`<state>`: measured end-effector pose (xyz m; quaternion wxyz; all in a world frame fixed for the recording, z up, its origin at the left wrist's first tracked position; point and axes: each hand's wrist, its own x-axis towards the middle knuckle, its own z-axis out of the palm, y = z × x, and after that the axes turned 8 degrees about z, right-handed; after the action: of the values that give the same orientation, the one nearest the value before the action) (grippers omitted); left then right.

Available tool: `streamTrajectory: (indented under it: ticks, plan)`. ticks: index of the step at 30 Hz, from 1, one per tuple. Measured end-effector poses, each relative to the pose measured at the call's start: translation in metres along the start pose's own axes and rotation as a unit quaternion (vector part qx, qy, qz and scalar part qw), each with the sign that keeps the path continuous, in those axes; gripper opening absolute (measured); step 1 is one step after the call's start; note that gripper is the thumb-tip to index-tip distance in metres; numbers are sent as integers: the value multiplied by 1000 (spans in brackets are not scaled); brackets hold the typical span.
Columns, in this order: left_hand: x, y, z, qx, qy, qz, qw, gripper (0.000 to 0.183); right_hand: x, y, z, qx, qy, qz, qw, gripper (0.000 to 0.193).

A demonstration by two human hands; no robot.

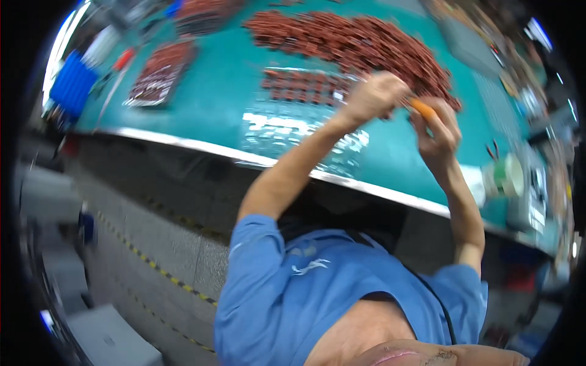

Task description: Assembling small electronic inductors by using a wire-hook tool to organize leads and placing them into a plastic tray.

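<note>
Upper right of centre: right hand grips orange handle; left hand curled, its hold unclear. Probably working red pieces; next move calls for steadiness.

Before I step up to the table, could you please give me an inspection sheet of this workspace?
Surface: green tabletop with a pale front edge.
Job's things: large heap of small red-brown pieces; clear pocketed tray, its far rows holding similar pieces, its near pockets showing none.
Clutter: filled pack and blue bin at left; pale green-and-white round container or roll at right.
Hands: left hand and right hand close together by the heap; orange item at the right fingers, held or worn unclear through blur.
Cables: black cord or strap across the blue shirt.
Surroundings: grey floor with yellow-and-black striped tape.
</note>
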<state>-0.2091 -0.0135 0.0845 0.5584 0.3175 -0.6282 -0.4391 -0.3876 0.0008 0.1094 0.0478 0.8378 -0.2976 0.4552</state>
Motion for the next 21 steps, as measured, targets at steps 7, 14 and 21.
streamTrajectory:
  ticks: [7, 14, 21]
  plan:
    - [-10, 17, 1, -197, 37, -38, 979, 24, 10, 1, -1, 6, 75, 26, 997, 13]
    - [-19, 17, 6, -235, 71, -22, 969, 21, -7, 3, 15, 442, 30, 355, 823, 24]
    - [-22, 23, -4, -138, 53, -36, 988, 20, -24, -3, 15, 403, 58, 372, 834, 39]
